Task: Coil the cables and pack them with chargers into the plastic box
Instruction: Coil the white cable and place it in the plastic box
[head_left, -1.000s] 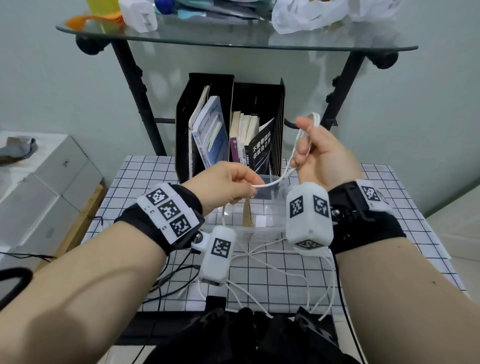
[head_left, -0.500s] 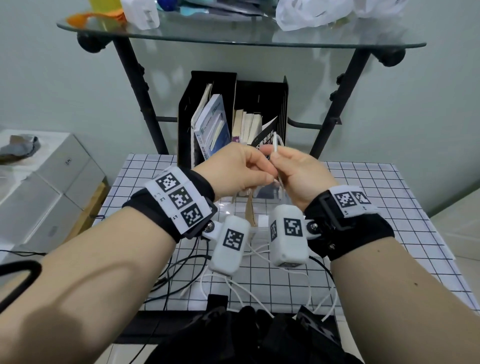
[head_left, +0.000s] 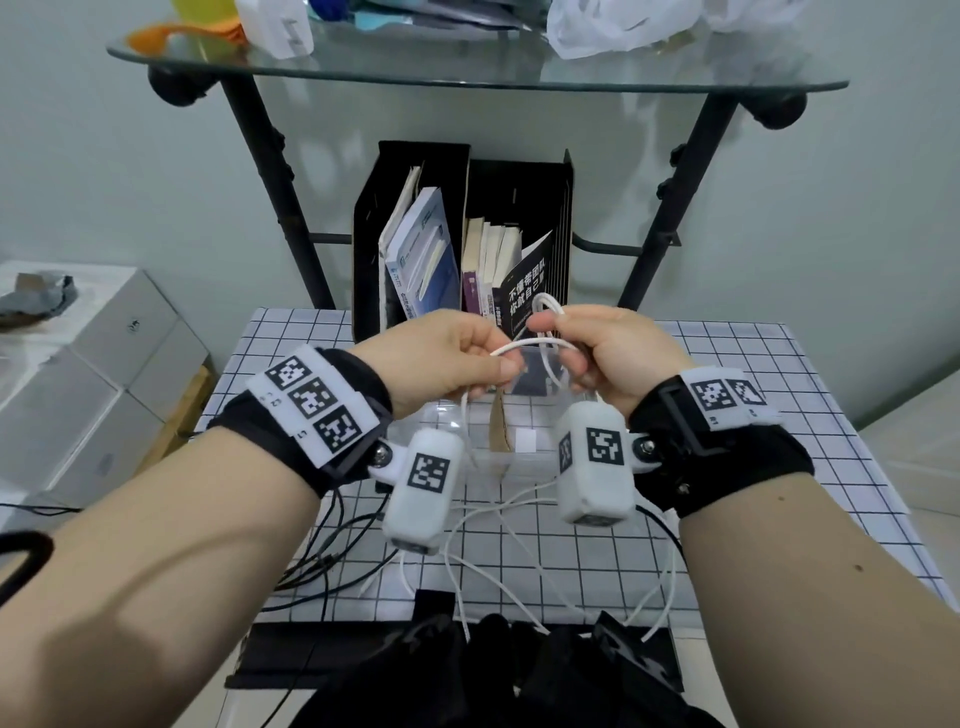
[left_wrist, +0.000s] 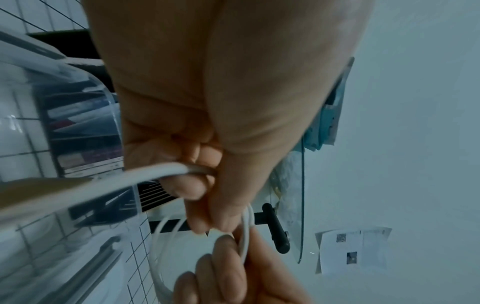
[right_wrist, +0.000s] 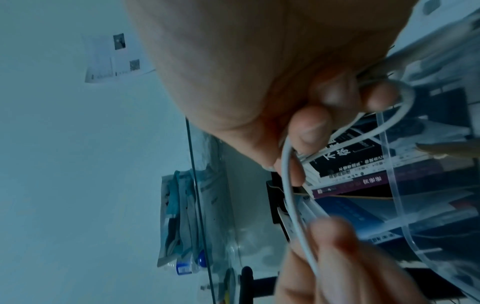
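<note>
I held both hands up close together above the worktop (head_left: 727, 415), which was covered in a white cloth with a black grid. My left hand (head_left: 447, 358) had its grip clenched on one white cable (head_left: 524, 347), thumb pressed over it against the curled fingers. My right hand (head_left: 618, 353) gripped the same cable, with its fingers (right_wrist: 311, 123) curled through the loops gathered there. I could make out at least two loops, one poking up above my right thumb and one hanging below my fingers; the exact count was hard to tell. From my left wrist view, the white cable (left_wrist: 161, 170) ran out of my left fist toward the camera, and thinner loops hung around the fingers of my right hand (left_wrist: 223, 273).

Directly beneath my hands stood one clear plastic box (head_left: 483, 457), open at the top, with a strip of brown card leaning inside it. The loose tail of the cable trailed down from my hands across the worktop toward me. Two or three thin black cables (head_left: 322, 551) lay on the left side of the worktop. Behind the box stood two black file holders (head_left: 415, 171) packed with books.
</note>
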